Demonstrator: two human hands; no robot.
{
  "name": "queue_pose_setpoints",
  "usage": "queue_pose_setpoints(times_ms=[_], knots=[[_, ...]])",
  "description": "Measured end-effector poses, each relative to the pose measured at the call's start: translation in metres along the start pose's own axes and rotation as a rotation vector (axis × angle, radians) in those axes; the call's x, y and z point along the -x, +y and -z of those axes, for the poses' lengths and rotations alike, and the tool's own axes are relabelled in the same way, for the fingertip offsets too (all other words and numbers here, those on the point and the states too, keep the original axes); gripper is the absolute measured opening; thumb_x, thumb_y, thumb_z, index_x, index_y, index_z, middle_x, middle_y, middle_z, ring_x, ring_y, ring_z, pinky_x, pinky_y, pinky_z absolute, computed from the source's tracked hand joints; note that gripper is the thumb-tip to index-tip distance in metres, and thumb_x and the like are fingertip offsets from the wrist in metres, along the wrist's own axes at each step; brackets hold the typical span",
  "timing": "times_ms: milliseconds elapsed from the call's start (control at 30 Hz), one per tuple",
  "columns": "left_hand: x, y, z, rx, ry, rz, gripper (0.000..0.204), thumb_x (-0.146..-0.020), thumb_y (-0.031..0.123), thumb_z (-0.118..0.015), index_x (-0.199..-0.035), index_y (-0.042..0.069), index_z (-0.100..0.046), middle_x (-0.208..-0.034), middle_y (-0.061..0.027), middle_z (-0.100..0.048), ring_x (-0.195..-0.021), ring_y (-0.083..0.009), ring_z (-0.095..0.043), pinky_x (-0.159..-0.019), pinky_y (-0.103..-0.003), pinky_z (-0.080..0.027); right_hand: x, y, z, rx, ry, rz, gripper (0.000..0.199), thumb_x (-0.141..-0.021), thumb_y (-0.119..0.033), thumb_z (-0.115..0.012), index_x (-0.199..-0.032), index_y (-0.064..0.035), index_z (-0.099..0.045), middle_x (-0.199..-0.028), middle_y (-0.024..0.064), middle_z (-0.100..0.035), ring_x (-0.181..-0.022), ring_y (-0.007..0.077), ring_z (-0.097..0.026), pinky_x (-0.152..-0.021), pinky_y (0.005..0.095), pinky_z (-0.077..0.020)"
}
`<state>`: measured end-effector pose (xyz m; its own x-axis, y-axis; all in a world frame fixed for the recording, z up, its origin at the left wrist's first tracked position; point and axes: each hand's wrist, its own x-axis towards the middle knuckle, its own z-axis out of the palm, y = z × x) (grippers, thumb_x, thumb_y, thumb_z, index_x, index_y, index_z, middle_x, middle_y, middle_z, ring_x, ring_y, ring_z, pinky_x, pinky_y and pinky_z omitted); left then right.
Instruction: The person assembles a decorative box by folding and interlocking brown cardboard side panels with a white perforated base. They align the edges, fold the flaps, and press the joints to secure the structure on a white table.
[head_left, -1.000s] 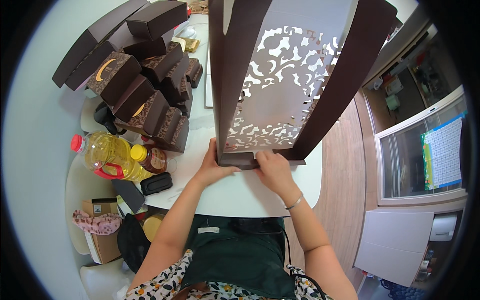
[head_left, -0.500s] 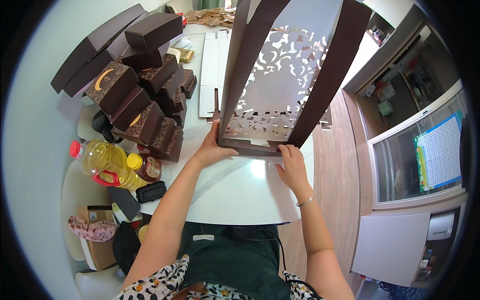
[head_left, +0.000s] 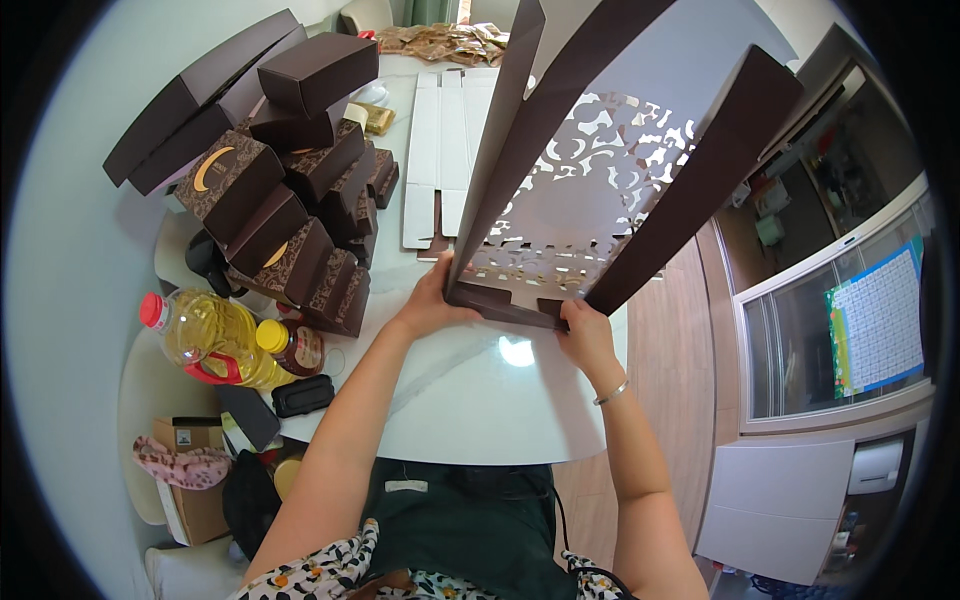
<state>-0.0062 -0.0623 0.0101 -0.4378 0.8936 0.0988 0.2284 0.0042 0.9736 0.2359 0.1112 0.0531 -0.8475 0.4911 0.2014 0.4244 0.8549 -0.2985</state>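
A large dark brown cardboard box point(head_left: 702, 180) stands partly folded on the white table point(head_left: 480, 400), its near side open toward me. Its pale inner face carries a cut-out scroll pattern. My left hand point(head_left: 437, 303) grips the box's lower left corner, thumb along the bottom edge and fingers round the outer side. At the lower right corner, my right hand point(head_left: 588, 340) pinches a short bottom flap point(head_left: 552, 308) where it meets the right side wall. Both hands are closed on the cardboard. The right fingertips are partly hidden by the flap.
Several small brown boxes point(head_left: 230, 175) are piled on the left. Nearer me stand an oil bottle point(head_left: 205, 335) and a yellow-capped jar point(head_left: 300, 347), beside a black case point(head_left: 303, 396). Flat white cardboard point(head_left: 425, 160) lies behind the left hand; golden packets point(head_left: 440, 42) cover the far end.
The box has tilted and its top has swung to the right, the side walls slanting more. My right fingers have closed further onto the bottom flap. My left hand keeps its corner.
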Motion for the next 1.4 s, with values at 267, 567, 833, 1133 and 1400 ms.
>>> queue_pose_setpoints(times_ms=[267, 567, 833, 1133, 1400], knots=[[-0.002, -0.017, 0.002, -0.315, -0.049, -0.173, 0.139, -0.063, 0.018, -0.095, -0.158, 0.028, 0.005, -0.135, -0.014, -0.058, -0.121, -0.0341, -0.059, -0.103, -0.041, -0.05, -0.013, -0.003, -0.006, -0.058, -0.118, 0.05, 0.022, -0.072, 0.002, -0.068, -0.09, -0.004, -0.057, -0.084, 0.0154, -0.062, -0.086, 0.0378, -0.064, -0.072, 0.0464, -0.0523], [-0.004, -0.033, 0.0, -0.273, -0.024, -0.245, 0.141, -0.064, 0.021, -0.095, -0.157, 0.028, 0.011, -0.133, -0.0147, -0.059, -0.12, -0.0342, -0.06, -0.101, -0.043, -0.051, -0.013, 0.019, 0.0, 0.341, -0.25, 0.092, 0.023, -0.073, -0.003, -0.07, -0.093, -0.0083, -0.061, -0.092, 0.0081, -0.063, -0.091, 0.0306, -0.065, -0.078, 0.0432, -0.0548], [0.002, -0.016, -0.001, -0.284, 0.018, -0.169, 0.104, -0.054, 0.024, -0.096, -0.135, 0.02, -0.03, -0.124, -0.0177, -0.059, -0.117, -0.0432, -0.056, -0.096, -0.049, -0.048, -0.005, 0.004, -0.012, 0.023, -0.115, 0.109, 0.017, -0.075, -0.004, -0.065, -0.092, -0.0056, -0.066, -0.082, 0.0108, -0.063, -0.088, 0.0328, -0.064, -0.074, 0.0449, -0.0523], [-0.005, 0.002, 0.003, -0.184, 0.059, 0.05, 0.101, -0.049, 0.01, -0.096, -0.133, 0.017, -0.042, -0.132, -0.0075, -0.057, -0.123, -0.0307, -0.055, -0.103, -0.044, -0.049, -0.008, -0.023, -0.036, 0.096, 0.053, 0.126, 0.014, -0.076, -0.004, -0.065, -0.089, -0.009, -0.068, -0.09, 0.007, -0.061, -0.093, 0.0274, -0.062, -0.07, 0.0422, -0.0523], [-0.007, -0.004, 0.006, -0.072, -0.009, 0.059, 0.1, -0.058, 0.0, -0.092, -0.141, 0.017, -0.039, -0.134, -0.0039, -0.056, -0.121, -0.0223, -0.057, -0.101, -0.036, -0.052, -0.005, -0.042, -0.049, 0.363, 0.027, 0.133, 0.013, -0.074, -0.008, -0.066, -0.087, -0.0103, -0.068, -0.091, 0.0051, -0.058, -0.087, 0.0224, -0.061, -0.065, 0.0374, -0.05]])
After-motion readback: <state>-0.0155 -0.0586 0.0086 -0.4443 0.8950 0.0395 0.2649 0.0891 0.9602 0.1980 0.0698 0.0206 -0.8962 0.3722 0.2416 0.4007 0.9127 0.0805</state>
